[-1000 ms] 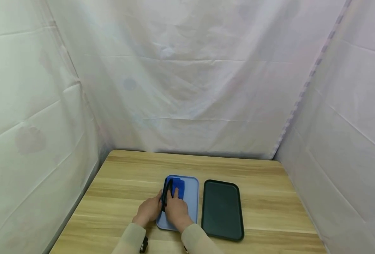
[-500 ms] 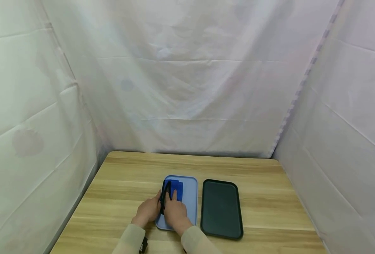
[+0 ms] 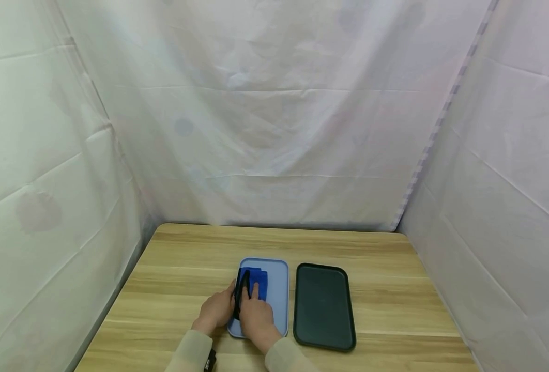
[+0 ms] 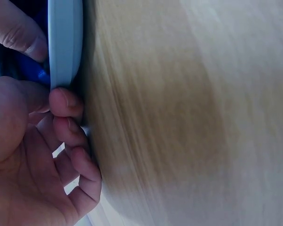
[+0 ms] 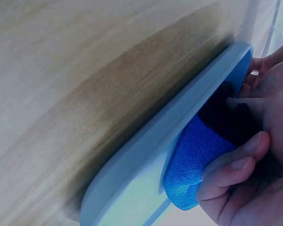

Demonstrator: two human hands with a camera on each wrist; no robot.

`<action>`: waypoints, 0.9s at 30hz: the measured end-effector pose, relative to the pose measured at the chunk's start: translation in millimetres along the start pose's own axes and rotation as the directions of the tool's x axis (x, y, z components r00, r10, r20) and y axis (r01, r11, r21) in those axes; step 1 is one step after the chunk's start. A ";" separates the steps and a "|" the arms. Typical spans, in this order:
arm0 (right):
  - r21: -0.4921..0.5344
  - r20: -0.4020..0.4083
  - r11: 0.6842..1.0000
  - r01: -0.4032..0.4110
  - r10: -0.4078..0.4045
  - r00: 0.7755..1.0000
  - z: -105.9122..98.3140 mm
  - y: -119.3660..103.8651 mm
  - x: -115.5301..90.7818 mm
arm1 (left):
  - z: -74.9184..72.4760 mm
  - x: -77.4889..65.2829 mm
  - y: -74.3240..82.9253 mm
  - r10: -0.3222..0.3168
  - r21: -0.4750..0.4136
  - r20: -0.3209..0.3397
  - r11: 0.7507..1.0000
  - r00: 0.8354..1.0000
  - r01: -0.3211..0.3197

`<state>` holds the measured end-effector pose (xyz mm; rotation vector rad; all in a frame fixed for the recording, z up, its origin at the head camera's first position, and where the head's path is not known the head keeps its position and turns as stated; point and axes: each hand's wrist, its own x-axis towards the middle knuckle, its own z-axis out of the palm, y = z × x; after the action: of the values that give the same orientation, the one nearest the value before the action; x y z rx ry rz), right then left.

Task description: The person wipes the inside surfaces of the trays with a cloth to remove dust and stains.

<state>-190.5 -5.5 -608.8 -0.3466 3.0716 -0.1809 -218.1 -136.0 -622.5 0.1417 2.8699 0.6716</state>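
Note:
A light blue tray [image 3: 279, 289] lies on the table, bearing a blue towelling cloth [image 3: 258, 279] on its left half. Beside the cloth is a black, elongated, loop-like thing [image 3: 242, 294], partly covered by fingers; its kind is unclear. My left hand [image 3: 216, 310] holds the tray's left rim, with curled fingertips [image 4: 67, 102] against the outside of the edge. From above, my right hand [image 3: 257, 316] grips the cloth and presses it onto the tray. In the right wrist view, its curled fingers [image 5: 231, 174] lie against the cloth.
To the right, a dark green tray [image 3: 324, 307] lies flat with a narrow strip of table [image 3: 372, 258] between the two trays. White sheets [image 3: 274, 129] hang close behind the table and along both sides.
My right hand has slid slightly toward me along the tray, and the blue cloth and black thing have shifted with it. My left hand stays at the tray's left edge.

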 end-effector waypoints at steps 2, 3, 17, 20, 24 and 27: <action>0.001 0.004 1.000 -0.002 0.002 1.000 0.9 0.7 -0.8 | -0.1 0.1 0.3 -0.003 -0.005 0.001 1.000 1.000 0.003; 0.007 0.007 1.000 -0.006 0.006 1.000 1.0 1.1 -1.2 | 0.1 0.2 0.3 -0.004 -0.006 0.003 1.000 1.000 0.004; -0.005 0.013 0.999 -0.043 0.044 0.999 3.0 6.6 -5.7 | 3.6 3.0 -1.7 -0.003 0.016 0.002 1.000 1.000 0.003; -0.004 0.029 0.999 -0.048 0.048 0.998 3.0 8.9 -6.6 | 4.2 3.3 -1.6 -0.010 0.024 0.006 1.000 1.000 0.010; -0.001 0.036 0.999 -0.052 0.052 0.998 1.3 12.0 -8.5 | 3.4 3.4 -1.0 -0.017 0.024 0.010 1.000 1.000 0.016; 0.001 0.029 0.999 -0.048 0.048 0.998 0.0 14.8 -9.8 | 2.3 3.3 -0.4 -0.017 0.017 0.013 1.000 1.000 0.017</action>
<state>-184.1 11.0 -610.3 -0.2723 3.0475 -0.1755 -220.8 -135.0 -625.2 0.1237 2.8612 0.6404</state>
